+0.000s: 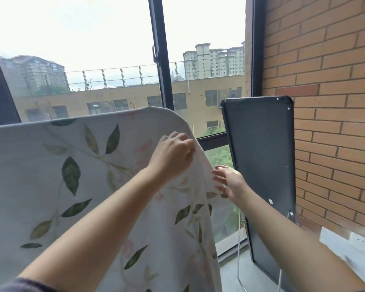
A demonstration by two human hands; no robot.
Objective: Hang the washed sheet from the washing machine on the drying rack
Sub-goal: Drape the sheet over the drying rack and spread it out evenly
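Note:
The washed sheet (51, 169), pale with green leaves and faint pink flowers, hangs spread in front of me over a rail that it hides. Its top edge runs level from the left and curves down at the right end. My left hand (173, 153) is closed on that right edge near the upper corner. My right hand (230, 182) is lower, fingers spread, its fingertips touching the sheet's right edge. The drying rack itself is covered; only a thin metal leg (239, 260) shows below right.
A large window (162, 66) with dark frames stands right behind the sheet. A dark flat panel (261, 157) leans upright against the brick wall (329, 102) at right. White sockets (358, 242) sit low on that wall. Grey floor shows between sheet and panel.

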